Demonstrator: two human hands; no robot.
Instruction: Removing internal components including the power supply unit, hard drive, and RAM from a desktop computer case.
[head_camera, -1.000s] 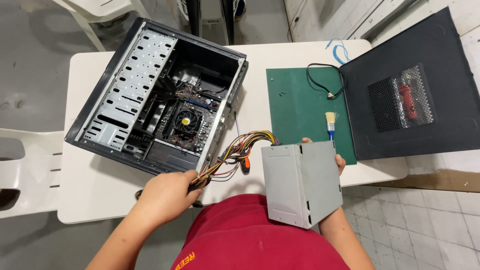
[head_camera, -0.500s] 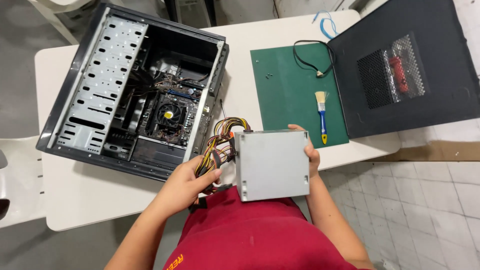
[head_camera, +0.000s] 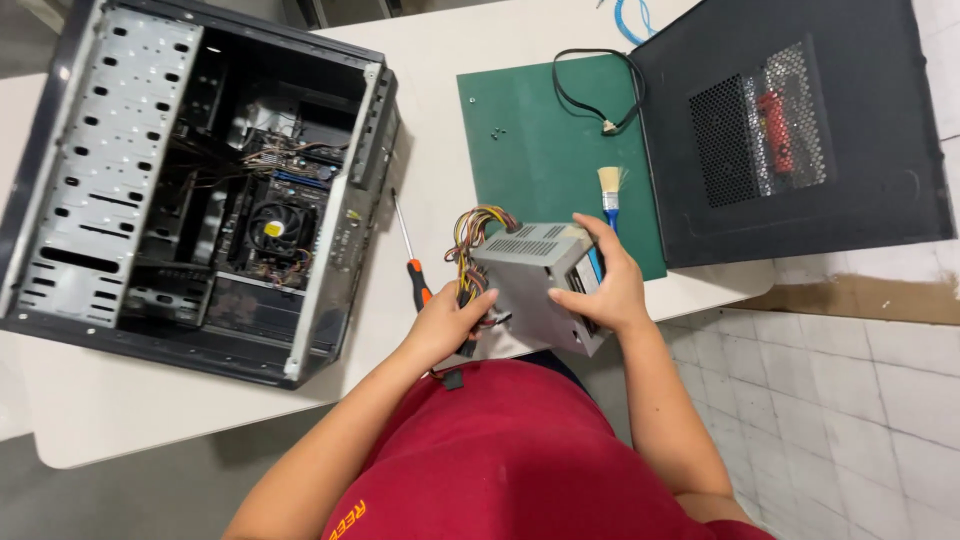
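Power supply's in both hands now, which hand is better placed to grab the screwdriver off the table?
Left. The left hand grips the power supply at its cable end, right beside the orange-handled screwdriver. The right hand clasps the far side, by the brush.

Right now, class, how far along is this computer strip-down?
Done: the black side panel lies off the open black tower case. In hand: both hands, left and right, hold the grey metal power supply box outside it. Left: the fan and board remain inside.
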